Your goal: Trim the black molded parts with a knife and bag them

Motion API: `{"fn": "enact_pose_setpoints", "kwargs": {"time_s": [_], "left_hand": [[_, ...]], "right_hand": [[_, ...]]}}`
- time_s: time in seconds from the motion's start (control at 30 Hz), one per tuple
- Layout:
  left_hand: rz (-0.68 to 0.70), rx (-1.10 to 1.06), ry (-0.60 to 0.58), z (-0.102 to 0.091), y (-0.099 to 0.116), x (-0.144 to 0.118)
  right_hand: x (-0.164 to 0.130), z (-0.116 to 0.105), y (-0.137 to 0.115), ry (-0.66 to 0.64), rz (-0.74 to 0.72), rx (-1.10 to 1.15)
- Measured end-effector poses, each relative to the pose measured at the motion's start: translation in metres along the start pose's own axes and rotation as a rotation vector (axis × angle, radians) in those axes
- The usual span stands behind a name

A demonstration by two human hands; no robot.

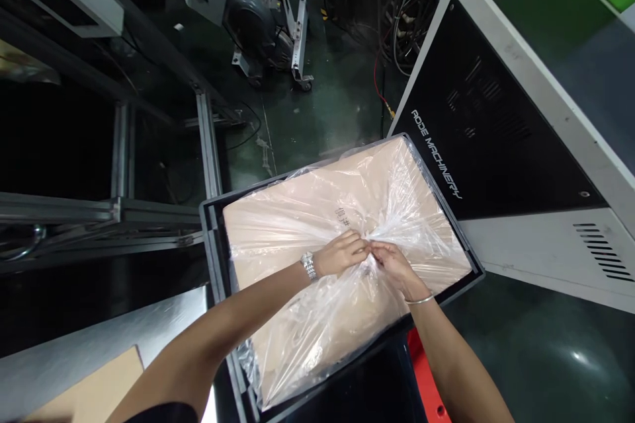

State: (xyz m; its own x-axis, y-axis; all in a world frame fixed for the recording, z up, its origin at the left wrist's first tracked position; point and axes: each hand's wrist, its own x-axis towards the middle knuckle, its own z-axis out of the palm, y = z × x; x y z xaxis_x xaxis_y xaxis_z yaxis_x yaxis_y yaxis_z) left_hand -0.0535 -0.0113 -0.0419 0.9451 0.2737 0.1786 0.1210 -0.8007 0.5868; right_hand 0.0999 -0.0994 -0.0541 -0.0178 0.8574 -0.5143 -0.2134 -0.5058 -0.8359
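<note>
Bag [317, 225]: clear, crinkled (over brown cardboard), gathered to a bunch between the fingers.
Left hand [342, 254]: pinching the bunch.
Right hand [394, 268]: pinching it too.

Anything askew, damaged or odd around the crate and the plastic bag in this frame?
Nothing looks damaged or spilled. Both hands, left hand and right hand, pinch the gathered clear plastic bag over the cardboard sheet in the dark crate. The film is crumpled, not visibly torn.

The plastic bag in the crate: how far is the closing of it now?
Done: a cardboard sheet lies inside the clear plastic bag in the dark crate. In hand: the left hand and right hand pinch the gathered film at the middle. Left: no knot or tie is visible.
</note>
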Motion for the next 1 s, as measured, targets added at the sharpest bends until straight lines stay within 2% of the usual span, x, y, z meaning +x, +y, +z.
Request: {"fn": "enact_pose_setpoints", "kwargs": {"time_s": [0.13, 0.23, 0.33, 0.43, 0.53, 0.67, 0.8, 0.87, 0.93, 1.0], "left_hand": [[0.008, 0.068, 0.199, 0.018, -0.004, -0.012], [0.022, 0.096, 0.277, 0.020, -0.005, -0.015], [0.017, 0.140, 0.295, 0.015, -0.002, -0.016], [-0.003, 0.194, 0.258, 0.010, 0.002, -0.018], [-0.088, 0.251, 0.278, 0.014, 0.005, -0.025], [-0.268, 0.274, 0.412, 0.030, 0.013, -0.044], [-0.485, 0.196, 0.540, 0.044, 0.027, -0.060], [-0.538, 0.108, 0.562, 0.044, 0.032, -0.060], [-0.536, -0.001, 0.536, 0.039, 0.034, -0.052], [-0.487, -0.122, 0.454, 0.032, 0.032, -0.039]], "right_hand": [[0.003, -0.003, -0.004, -0.027, -0.038, -0.060], [0.008, -0.007, -0.005, -0.029, -0.082, -0.171], [0.010, -0.012, -0.009, -0.006, -0.133, -0.326], [0.008, -0.014, -0.015, 0.057, -0.161, -0.520], [0.005, -0.012, -0.021, 0.132, -0.128, -0.743], [0.007, -0.004, -0.021, 0.228, -0.018, -1.017], [0.009, 0.002, -0.015, 0.287, 0.060, -1.172], [0.008, 0.003, -0.011, 0.288, 0.058, -1.202], [0.007, 0.004, -0.008, 0.282, 0.039, -1.208], [0.006, 0.004, -0.005, 0.276, 0.015, -1.193]]}}
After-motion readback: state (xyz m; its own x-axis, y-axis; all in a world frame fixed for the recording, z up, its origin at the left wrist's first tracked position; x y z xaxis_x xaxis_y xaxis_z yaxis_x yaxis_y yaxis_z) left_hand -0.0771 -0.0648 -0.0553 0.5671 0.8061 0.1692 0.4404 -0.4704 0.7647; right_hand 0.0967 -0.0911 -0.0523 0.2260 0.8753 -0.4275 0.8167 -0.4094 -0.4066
